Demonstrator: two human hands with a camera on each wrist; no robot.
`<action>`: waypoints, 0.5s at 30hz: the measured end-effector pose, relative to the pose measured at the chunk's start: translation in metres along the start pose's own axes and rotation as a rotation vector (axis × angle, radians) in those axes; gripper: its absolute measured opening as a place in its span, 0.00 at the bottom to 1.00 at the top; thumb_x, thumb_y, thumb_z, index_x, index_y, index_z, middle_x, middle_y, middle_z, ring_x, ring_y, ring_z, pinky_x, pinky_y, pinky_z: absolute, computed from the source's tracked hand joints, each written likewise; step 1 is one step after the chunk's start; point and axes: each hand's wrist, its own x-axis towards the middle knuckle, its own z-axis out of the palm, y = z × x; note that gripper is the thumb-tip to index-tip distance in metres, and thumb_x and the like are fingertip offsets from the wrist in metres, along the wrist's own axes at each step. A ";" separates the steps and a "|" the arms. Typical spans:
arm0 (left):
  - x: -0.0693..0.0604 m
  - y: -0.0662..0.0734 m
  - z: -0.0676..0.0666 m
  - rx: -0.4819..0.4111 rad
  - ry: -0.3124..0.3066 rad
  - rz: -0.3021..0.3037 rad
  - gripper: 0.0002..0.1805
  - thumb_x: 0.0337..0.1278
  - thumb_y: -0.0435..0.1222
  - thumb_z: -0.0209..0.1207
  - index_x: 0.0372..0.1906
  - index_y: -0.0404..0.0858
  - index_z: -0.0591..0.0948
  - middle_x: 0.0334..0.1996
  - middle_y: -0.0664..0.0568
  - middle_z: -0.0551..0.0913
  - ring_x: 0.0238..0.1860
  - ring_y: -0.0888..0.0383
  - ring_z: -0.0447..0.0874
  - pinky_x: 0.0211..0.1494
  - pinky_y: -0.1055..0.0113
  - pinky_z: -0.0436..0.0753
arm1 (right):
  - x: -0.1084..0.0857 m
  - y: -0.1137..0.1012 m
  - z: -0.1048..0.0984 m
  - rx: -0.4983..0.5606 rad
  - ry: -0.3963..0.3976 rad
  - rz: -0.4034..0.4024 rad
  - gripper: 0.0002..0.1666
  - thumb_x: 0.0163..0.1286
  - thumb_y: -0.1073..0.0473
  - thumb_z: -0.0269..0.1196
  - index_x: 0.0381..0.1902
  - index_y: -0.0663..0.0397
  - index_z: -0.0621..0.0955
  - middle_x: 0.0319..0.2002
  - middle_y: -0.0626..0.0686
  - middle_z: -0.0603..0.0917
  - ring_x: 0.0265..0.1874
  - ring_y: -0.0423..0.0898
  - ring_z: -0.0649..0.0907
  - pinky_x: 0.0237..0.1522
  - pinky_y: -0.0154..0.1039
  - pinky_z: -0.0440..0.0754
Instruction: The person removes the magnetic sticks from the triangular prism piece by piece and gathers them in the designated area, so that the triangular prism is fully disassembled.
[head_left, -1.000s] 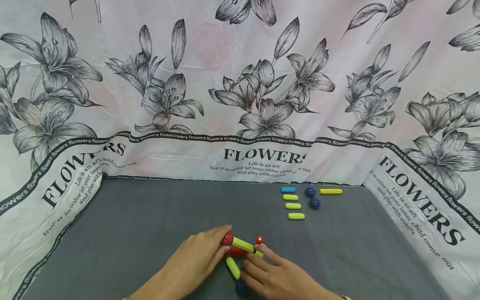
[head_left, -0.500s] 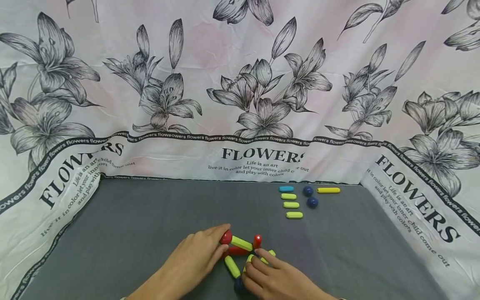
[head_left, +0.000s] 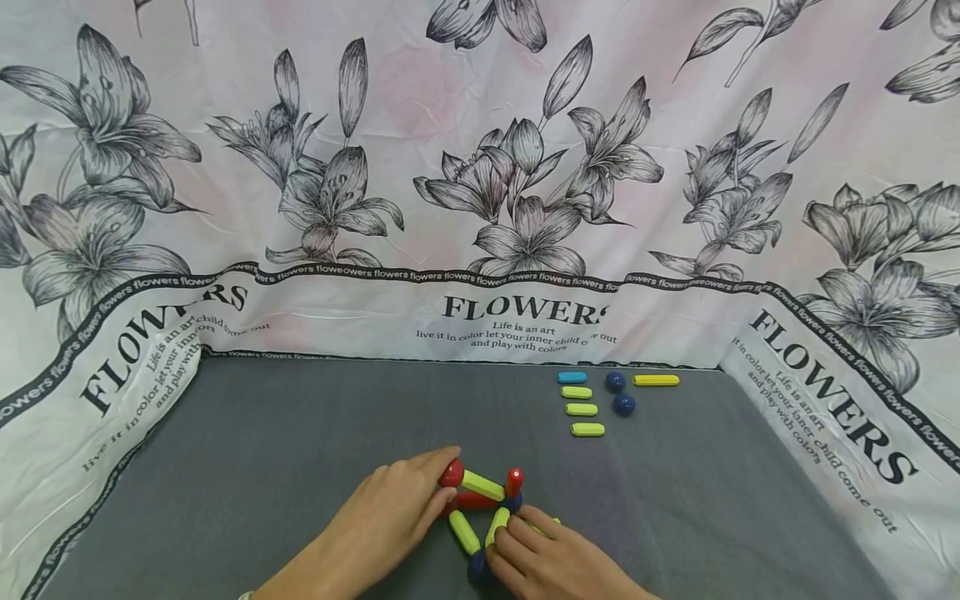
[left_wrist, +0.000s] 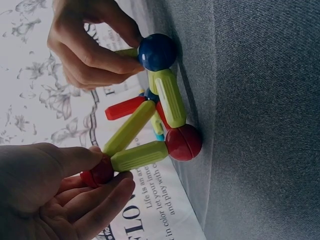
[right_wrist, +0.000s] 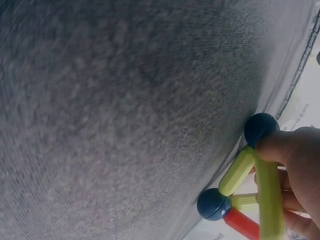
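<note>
In the head view, a small frame of ball-and-stick building pieces sits between both hands. My left hand [head_left: 393, 508] pinches a red ball [left_wrist: 102, 171] at its raised corner. Two yellow-green sticks [left_wrist: 139, 155] run from this ball, one down to a second red ball [left_wrist: 184, 142]. My right hand [head_left: 558, 554] holds another yellow-green stick [right_wrist: 270, 200], partly hidden by its fingers in the head view; its thumb is at the front dark blue ball [right_wrist: 260, 129]. A rear dark blue ball [right_wrist: 213, 204] bears a red stick [head_left: 514, 482] pointing upward.
Behind the hands, to the right, lie several yellow-green sticks [head_left: 587, 430], a blue stick [head_left: 572, 377], a yellow stick [head_left: 656, 381] and two dark blue balls [head_left: 624, 405]. A flower-printed cloth [head_left: 517, 325] hangs behind the grey table surface [head_left: 300, 425].
My right hand's fingers have drawn away from the rear blue ball, uncovering it and the stick joining it to the front ball. The held stick has shifted right. My left hand stays at its ball.
</note>
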 end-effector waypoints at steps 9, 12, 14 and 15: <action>0.002 0.001 -0.002 0.003 -0.026 -0.017 0.25 0.74 0.42 0.66 0.68 0.37 0.80 0.62 0.48 0.86 0.55 0.52 0.89 0.53 0.55 0.88 | -0.005 0.007 -0.007 -0.015 -0.020 -0.011 0.14 0.82 0.42 0.59 0.50 0.40 0.85 0.43 0.42 0.82 0.41 0.38 0.79 0.48 0.33 0.79; 0.002 0.001 -0.002 0.005 -0.032 -0.023 0.25 0.73 0.42 0.67 0.68 0.37 0.80 0.62 0.48 0.86 0.55 0.52 0.89 0.54 0.54 0.88 | -0.012 0.011 -0.009 0.029 -0.013 0.019 0.13 0.80 0.44 0.62 0.52 0.42 0.84 0.44 0.42 0.82 0.42 0.38 0.78 0.48 0.33 0.79; 0.002 0.002 -0.002 0.007 -0.032 -0.024 0.25 0.73 0.42 0.67 0.68 0.37 0.80 0.62 0.48 0.86 0.56 0.52 0.89 0.54 0.54 0.88 | -0.019 0.015 -0.010 0.078 -0.007 0.057 0.15 0.77 0.45 0.66 0.54 0.44 0.84 0.46 0.42 0.82 0.43 0.38 0.77 0.48 0.33 0.79; 0.002 0.002 -0.002 0.007 -0.032 -0.024 0.25 0.73 0.42 0.67 0.68 0.36 0.80 0.63 0.48 0.86 0.56 0.52 0.89 0.54 0.54 0.88 | -0.022 0.018 -0.012 0.105 -0.011 0.079 0.17 0.75 0.46 0.69 0.55 0.45 0.84 0.47 0.42 0.82 0.43 0.38 0.77 0.49 0.33 0.79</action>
